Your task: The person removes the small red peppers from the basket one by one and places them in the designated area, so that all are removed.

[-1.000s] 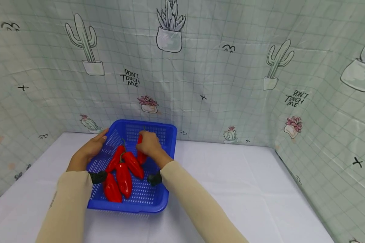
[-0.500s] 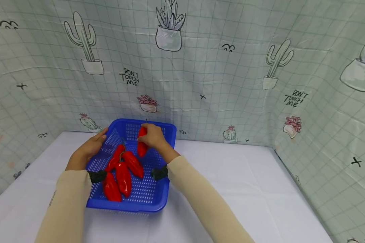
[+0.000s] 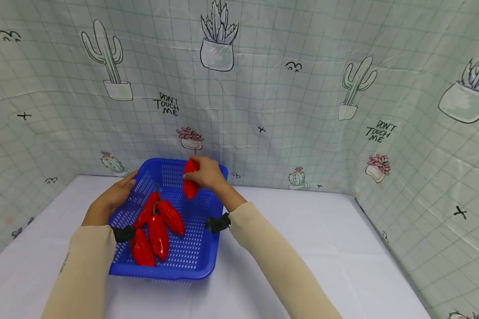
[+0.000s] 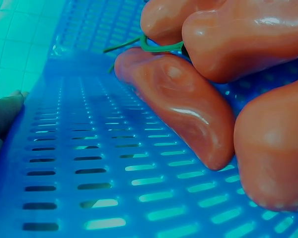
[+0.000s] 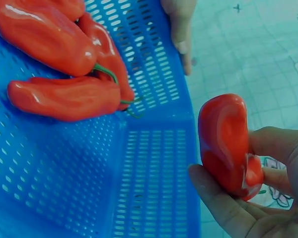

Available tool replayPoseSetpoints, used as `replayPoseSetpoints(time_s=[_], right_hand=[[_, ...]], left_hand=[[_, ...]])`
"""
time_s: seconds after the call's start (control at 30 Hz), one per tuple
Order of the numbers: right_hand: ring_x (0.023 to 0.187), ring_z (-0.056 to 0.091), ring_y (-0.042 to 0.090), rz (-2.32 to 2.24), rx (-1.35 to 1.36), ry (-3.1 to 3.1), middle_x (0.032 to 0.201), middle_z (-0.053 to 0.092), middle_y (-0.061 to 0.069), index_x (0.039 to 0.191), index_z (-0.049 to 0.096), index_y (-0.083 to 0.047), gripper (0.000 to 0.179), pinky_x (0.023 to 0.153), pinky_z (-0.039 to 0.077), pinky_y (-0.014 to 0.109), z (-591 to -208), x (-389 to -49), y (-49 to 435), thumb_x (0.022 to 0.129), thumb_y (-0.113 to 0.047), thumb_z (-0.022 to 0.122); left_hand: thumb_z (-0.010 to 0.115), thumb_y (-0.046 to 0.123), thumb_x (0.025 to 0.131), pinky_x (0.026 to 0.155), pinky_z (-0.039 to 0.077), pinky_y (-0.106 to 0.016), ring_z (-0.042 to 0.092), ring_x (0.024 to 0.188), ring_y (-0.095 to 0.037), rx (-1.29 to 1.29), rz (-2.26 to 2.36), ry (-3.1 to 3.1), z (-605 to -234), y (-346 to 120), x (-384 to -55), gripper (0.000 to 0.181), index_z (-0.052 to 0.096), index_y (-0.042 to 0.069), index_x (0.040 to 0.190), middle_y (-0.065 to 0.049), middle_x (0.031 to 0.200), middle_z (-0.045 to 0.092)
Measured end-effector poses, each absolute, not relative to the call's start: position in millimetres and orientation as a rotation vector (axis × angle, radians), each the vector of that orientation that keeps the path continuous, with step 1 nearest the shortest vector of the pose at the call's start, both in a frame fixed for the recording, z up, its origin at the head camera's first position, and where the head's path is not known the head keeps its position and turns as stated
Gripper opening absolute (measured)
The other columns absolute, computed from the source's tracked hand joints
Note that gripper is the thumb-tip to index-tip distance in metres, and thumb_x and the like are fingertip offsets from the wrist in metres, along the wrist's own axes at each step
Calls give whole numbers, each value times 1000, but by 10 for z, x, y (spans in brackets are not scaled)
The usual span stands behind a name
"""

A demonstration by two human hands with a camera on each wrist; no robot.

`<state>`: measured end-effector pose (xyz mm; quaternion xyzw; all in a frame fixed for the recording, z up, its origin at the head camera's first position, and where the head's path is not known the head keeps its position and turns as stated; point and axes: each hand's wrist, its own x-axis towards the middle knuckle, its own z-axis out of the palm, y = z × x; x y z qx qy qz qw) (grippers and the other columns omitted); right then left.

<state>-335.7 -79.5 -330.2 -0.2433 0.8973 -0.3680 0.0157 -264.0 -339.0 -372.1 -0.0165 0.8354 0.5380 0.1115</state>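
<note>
My right hand [image 3: 209, 173] pinches a red pepper [image 3: 190, 179] between thumb and fingers, above the far side of the blue plastic basket [image 3: 171, 272]. The right wrist view shows this glossy pepper [image 5: 223, 144] clear of the basket wall, with fingers on both its sides. My left hand [image 3: 113, 197] rests along the outside of the basket's left wall, fingers pointing away from me. Several more red peppers [image 3: 158, 237] with green stems lie clustered in the left half of the basket. In the left wrist view only a bit of the left hand [image 4: 5, 116] shows, beyond the wall.
The basket stands on a white-covered table [image 3: 303, 239], near its back edge. Behind and at both sides hangs a gridded cloth [image 3: 255, 88] printed with cacti. Dark bands circle both wrists.
My right hand has lifted the pepper up from the basket floor and moved slightly away from me and to the right. My left hand has stayed at the basket's left wall.
</note>
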Motion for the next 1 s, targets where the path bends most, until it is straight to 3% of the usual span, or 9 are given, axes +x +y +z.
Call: replayPoseSetpoints(time_s=[0.13, 0.33, 0.83, 1.0], right_hand=[[108, 61, 29, -1212, -764, 2768, 128, 61, 17, 144, 50, -9, 62, 74, 60, 31, -3273, -3360, -704, 87, -19, 72], [108, 62, 32, -1317, -746, 2708, 132, 59, 19, 145, 49, -8, 63, 68, 60, 30, -3246, -3368, -555, 87, -16, 72], [110, 63, 39, -1503, -644, 2576, 140, 52, 24, 147, 46, -8, 64, 66, 61, 38, -3323, -3442, -178, 88, -9, 70], [109, 63, 38, -1496, -635, 2608, 139, 52, 24, 146, 47, -8, 63, 67, 61, 37, -3352, -3445, -59, 88, -10, 70]], left_hand=[[11, 25, 109, 112, 23, -66, 16, 142, -57, -34, 1580, 2442, -3715, -3388, -2648, 52, -14, 15, 154, -32, 158, -12], [9, 25, 109, 111, 30, -63, 26, 138, -53, -13, 1592, 2426, -3717, -3377, -2659, 52, -15, 13, 153, -33, 158, -10], [11, 25, 109, 113, 22, -67, 14, 141, -58, -28, 1559, 2441, -3723, -3378, -2641, 53, -15, 13, 153, -33, 157, -13], [11, 25, 109, 112, 24, -66, 17, 140, -58, -38, 1562, 2449, -3728, -3382, -2642, 52, -15, 13, 153, -35, 156, -11]])
